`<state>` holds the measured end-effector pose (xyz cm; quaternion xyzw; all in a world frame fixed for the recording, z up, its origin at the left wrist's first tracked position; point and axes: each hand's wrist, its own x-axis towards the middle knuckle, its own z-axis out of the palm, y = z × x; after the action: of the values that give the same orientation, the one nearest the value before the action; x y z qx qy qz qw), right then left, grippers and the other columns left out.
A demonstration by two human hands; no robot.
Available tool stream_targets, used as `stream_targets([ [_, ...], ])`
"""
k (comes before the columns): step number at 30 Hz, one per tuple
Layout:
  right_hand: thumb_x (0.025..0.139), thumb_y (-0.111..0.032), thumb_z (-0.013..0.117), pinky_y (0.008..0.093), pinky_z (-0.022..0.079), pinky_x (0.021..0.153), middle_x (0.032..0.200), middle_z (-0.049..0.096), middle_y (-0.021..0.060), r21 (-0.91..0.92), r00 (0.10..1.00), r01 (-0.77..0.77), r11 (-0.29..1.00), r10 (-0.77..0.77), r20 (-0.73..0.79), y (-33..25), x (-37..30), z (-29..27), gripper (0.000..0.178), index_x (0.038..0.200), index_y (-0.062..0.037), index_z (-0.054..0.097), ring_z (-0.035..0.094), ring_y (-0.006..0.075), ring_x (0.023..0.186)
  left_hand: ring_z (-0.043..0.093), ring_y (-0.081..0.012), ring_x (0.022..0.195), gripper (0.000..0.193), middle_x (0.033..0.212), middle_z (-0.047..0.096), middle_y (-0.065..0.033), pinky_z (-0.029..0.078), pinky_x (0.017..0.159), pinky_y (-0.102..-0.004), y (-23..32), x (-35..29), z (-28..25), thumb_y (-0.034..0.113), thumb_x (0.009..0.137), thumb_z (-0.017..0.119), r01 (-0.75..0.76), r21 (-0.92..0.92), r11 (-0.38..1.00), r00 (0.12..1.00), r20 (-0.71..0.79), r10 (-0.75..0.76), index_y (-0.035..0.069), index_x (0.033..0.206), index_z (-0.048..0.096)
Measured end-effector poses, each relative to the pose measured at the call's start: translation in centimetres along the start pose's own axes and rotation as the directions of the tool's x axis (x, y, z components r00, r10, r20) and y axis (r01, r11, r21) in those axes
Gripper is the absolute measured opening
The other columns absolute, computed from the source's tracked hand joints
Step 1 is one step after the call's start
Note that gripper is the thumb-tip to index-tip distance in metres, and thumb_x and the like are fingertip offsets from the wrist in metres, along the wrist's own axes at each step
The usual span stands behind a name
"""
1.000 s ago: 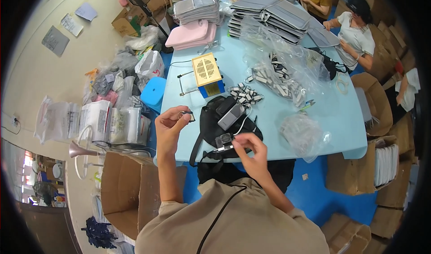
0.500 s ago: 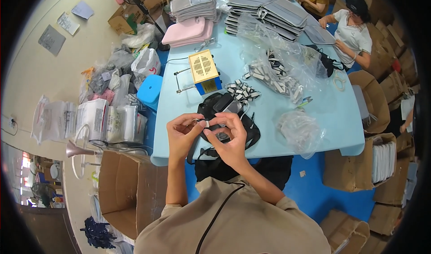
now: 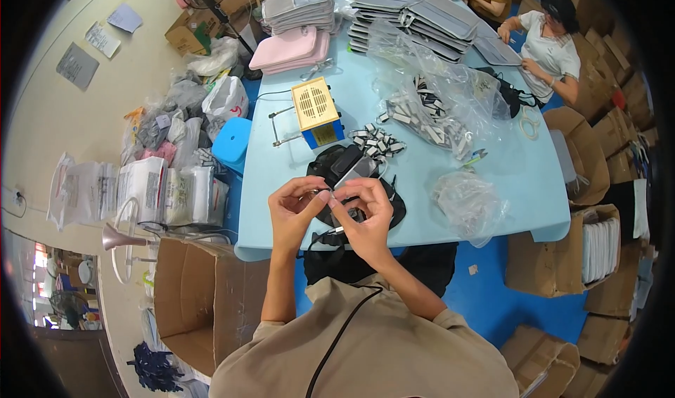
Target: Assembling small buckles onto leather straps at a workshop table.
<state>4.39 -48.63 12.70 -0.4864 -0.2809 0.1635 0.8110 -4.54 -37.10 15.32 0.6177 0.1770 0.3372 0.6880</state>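
Over the near edge of the table, my left hand (image 3: 294,204) and my right hand (image 3: 364,212) meet fingertip to fingertip. Thumb and forefinger of each are pinched on one small pale piece, mostly hidden by the fingers, so its kind does not show. Beneath and behind them lies a black bag (image 3: 397,204) with a dark case and a grey flat device (image 3: 359,171) on top. Just beyond is a small heap of black-and-white folded strips (image 3: 377,141).
A blue and yellow box-shaped device (image 3: 318,113) with a wire frame stands left of the heap. Clear plastic bags (image 3: 470,204) and more strips (image 3: 429,117) lie to the right. Stacked grey cases (image 3: 415,18) are farther back. A co-worker (image 3: 552,53) sits at far right; a carton (image 3: 186,299) stands at left.
Both hands have shifted slightly to the right and the fingertips have drawn closer together. The small pale piece shows less between them than before.
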Motion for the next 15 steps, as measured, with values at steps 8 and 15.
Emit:
stream_targets([
  [8, 0.086, 0.005, 0.077, 0.0225, 0.05, 0.069, 0.1, 0.073, 0.0082, 0.018, 1.0, -0.023, 1.0, 0.023, -0.009, 0.4, 0.12, -0.35, 0.039, 0.116, -0.0035, 0.055, 0.07, 0.0112, 0.088, 0.067, -0.0094, 0.087, 0.023, 0.1, 0.075, -0.0098, 0.053, 0.076, -0.0219, -0.36, 0.12, 0.22, -0.005, 0.086, 0.078, 0.011, -0.021, 1.0, 1.0, -0.013, -0.011, -0.005, 0.107, 0.071],
  [15, 0.085, 0.004, 0.079, 0.0208, 0.049, 0.066, 0.096, 0.074, 0.0074, 0.012, 0.999, -0.023, 1.0, 0.024, -0.025, 0.64, 0.03, -0.43, 0.038, 0.114, -0.0034, 0.055, 0.07, 0.0096, 0.086, 0.067, -0.0105, 0.085, 0.021, 0.098, 0.075, -0.0107, 0.054, 0.076, -0.0227, -1.09, 0.1, -0.05, -0.007, 0.085, 0.079, -0.023, -0.058, 0.998, 0.999, -0.026, 0.021, -0.005, 0.105, 0.071],
])
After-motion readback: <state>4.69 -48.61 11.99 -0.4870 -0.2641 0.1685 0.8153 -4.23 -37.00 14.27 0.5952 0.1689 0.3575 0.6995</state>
